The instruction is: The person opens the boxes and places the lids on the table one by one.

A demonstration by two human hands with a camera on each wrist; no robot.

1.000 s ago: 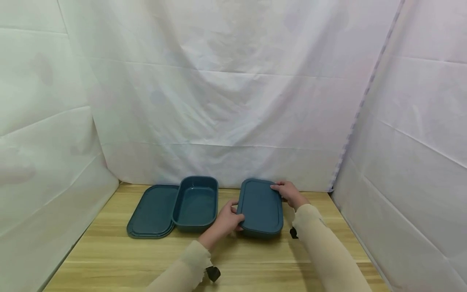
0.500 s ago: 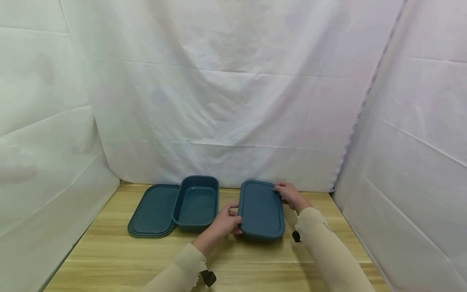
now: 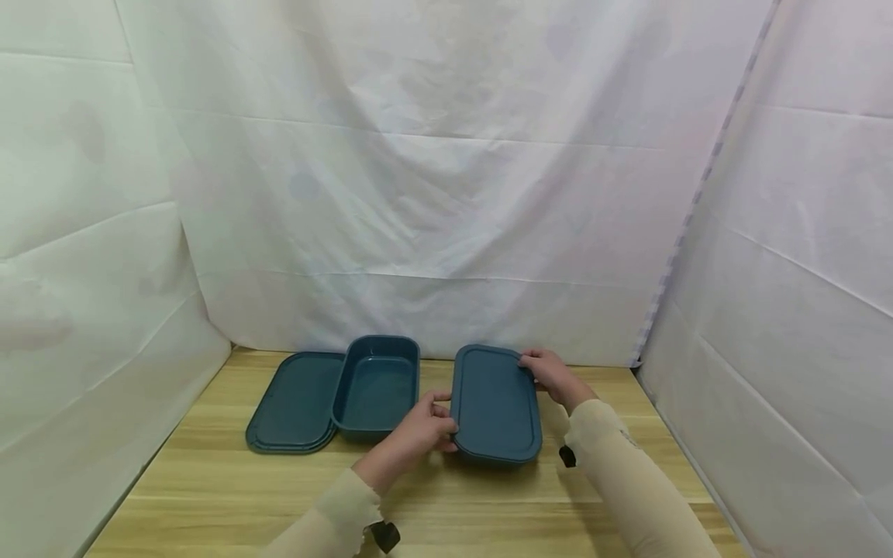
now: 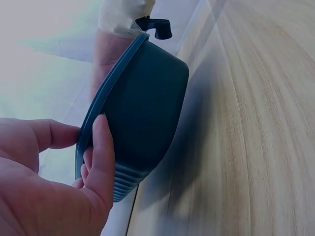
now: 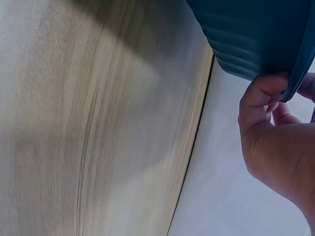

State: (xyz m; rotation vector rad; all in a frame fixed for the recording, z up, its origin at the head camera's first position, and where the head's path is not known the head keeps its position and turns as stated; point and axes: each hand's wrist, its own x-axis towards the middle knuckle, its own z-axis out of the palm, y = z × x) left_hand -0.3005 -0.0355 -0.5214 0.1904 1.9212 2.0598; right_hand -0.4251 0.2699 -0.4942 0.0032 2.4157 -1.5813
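Both hands on the lidded teal rectangular plastic container (image 3: 497, 403), right of centre on the light wooden tabletop (image 3: 488, 504). Left hand (image 3: 416, 434) grips its near-left edge: thumb on the lid rim, fingers curled under the lip (image 4: 101, 147). Right hand (image 3: 551, 372) pinches the far-right corner, thumb under the rim, fingers over the top (image 5: 266, 98). Left wrist view: box sits tilted off the wood, can't tell if any part touches it. Just to its left, an open teal rectangular plastic tub (image 3: 377, 385), and touching that, a loose flat teal plastic lid (image 3: 293, 403). White cloth backdrop (image 3: 446, 170) all round.
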